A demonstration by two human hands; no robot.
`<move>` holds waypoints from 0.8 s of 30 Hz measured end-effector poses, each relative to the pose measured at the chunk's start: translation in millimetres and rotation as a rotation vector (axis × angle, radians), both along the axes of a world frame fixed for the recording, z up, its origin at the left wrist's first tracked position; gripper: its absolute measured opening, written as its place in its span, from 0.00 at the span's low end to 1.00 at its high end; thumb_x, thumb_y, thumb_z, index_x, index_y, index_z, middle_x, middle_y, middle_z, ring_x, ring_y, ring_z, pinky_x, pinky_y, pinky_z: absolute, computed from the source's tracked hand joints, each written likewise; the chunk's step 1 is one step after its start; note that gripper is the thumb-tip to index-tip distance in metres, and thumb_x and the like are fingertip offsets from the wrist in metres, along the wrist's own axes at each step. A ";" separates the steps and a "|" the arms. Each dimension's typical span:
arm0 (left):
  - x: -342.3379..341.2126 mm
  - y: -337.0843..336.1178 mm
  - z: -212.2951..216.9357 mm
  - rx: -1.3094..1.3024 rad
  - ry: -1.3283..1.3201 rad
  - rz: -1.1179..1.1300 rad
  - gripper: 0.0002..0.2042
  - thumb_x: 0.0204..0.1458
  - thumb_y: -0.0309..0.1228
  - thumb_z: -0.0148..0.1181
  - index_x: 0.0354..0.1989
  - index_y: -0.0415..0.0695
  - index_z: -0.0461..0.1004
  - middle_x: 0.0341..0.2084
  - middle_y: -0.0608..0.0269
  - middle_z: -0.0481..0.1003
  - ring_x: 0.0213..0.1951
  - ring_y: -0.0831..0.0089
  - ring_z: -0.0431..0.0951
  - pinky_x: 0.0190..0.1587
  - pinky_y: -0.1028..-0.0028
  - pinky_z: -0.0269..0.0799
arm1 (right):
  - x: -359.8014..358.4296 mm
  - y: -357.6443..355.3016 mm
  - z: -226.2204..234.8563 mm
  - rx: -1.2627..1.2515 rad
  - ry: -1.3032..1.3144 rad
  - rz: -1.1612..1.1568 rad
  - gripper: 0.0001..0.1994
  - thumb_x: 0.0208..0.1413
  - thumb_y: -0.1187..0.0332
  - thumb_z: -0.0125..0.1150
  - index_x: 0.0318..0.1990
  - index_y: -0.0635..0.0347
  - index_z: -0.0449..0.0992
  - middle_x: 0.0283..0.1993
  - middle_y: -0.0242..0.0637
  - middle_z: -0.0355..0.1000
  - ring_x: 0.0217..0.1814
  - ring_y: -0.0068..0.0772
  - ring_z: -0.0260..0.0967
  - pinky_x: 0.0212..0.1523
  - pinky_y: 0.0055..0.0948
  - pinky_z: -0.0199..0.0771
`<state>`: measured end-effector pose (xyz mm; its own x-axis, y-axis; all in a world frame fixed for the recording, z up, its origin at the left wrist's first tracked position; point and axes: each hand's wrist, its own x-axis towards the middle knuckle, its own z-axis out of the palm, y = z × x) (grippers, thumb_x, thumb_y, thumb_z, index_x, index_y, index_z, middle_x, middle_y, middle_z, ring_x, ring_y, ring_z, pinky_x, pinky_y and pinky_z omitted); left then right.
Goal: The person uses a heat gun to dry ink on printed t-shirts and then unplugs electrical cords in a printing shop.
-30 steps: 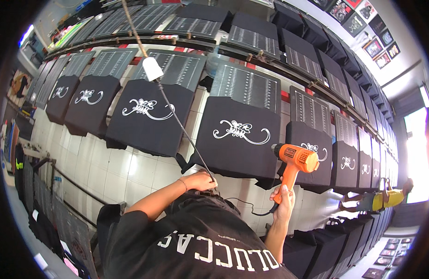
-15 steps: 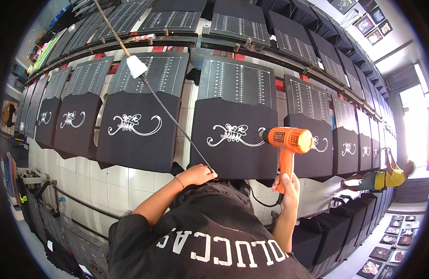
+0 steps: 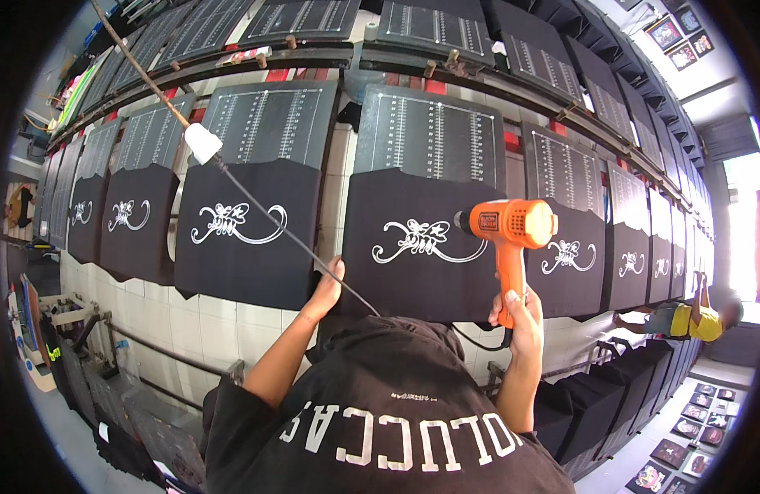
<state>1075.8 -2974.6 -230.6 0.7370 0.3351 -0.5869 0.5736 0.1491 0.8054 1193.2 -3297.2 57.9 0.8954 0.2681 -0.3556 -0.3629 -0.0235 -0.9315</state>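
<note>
My right hand (image 3: 520,311) is wrapped round the handle of an orange heat gun (image 3: 511,224). Its dark nozzle points left, over the right part of a white scroll-and-flower print on a black shirt (image 3: 425,284). That shirt is stretched over a dark board marked with rulers (image 3: 429,136). My left hand (image 3: 326,288) is at the shirt board's left edge, fingers stretched out and partly hidden by the edge. A hanging grey cable (image 3: 289,230) with a white connector (image 3: 203,143) slants down past my left hand to my chest.
More boards with printed black shirts stand in a row to the left (image 3: 232,272) and right (image 3: 567,284). Behind them runs a metal rail (image 3: 314,58) with another row of boards. A person in a yellow top (image 3: 705,323) is at the far right. Metal framework (image 3: 158,358) stands at lower left.
My left hand has left the cable's lower end and moved left and up to the shirt board's edge. The heat gun is slightly higher. The cable's connector has swung left.
</note>
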 end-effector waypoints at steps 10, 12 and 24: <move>-15.6 8.1 31.5 -0.081 -0.135 0.143 0.22 0.67 0.45 0.48 0.40 0.35 0.75 0.39 0.56 0.79 0.43 0.59 0.78 0.49 0.61 0.71 | 14.9 -7.8 0.1 -0.023 -0.008 0.081 0.28 0.60 0.54 0.64 0.56 0.71 0.69 0.25 0.32 0.69 0.23 0.22 0.68 0.27 0.21 0.68; -25.4 15.2 76.5 0.401 -0.167 -0.118 0.14 0.62 0.37 0.55 0.37 0.35 0.73 0.34 0.53 0.77 0.39 0.55 0.77 0.45 0.59 0.71 | 16.1 -9.5 1.2 -0.028 -0.018 0.075 0.27 0.61 0.55 0.64 0.56 0.71 0.69 0.25 0.32 0.69 0.23 0.22 0.68 0.26 0.21 0.68; -46.7 32.8 88.8 0.970 -0.197 -0.122 0.02 0.56 0.22 0.58 0.35 0.36 0.73 0.27 0.52 0.76 0.30 0.57 0.77 0.35 0.64 0.72 | 32.2 3.4 2.5 -0.107 0.013 0.168 0.22 0.62 0.57 0.61 0.52 0.69 0.71 0.25 0.31 0.70 0.25 0.20 0.70 0.27 0.19 0.67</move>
<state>1029.1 -2941.7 -141.8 0.8529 0.5208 0.0372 0.3847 -0.6749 0.6297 1225.4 -3293.8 60.4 0.8363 0.3737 -0.4012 -0.3575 -0.1832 -0.9158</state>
